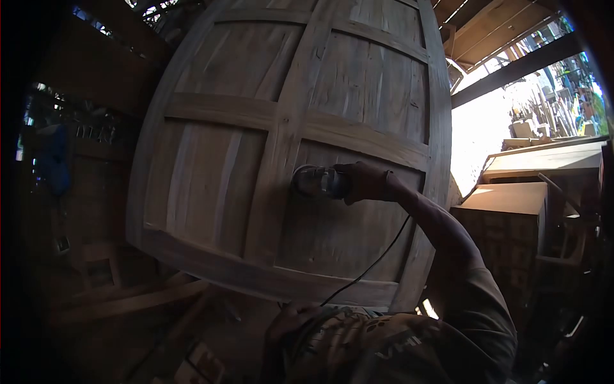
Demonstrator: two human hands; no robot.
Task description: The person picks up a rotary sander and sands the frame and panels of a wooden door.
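A large panelled wooden door (284, 128) lies flat before me, with raised rails around recessed panels. My right hand (368, 182) is wrapped round a handheld power tool (314, 182), which looks like a sander. The tool rests at the edge of the central stile and the lower right panel. From it a dark cord (377, 261) runs down across the panel to the door's near edge. My left hand (295, 318) is low by my body, near that edge and the cord; its fingers are too dark to make out.
At the right stand a wooden cabinet or box (505, 198) and a light board (543, 160). Beyond them, lumber pieces (543, 115) lie in bright light. A blue item (59, 160) hangs at the left. Wooden beams (134, 299) lie low at the left.
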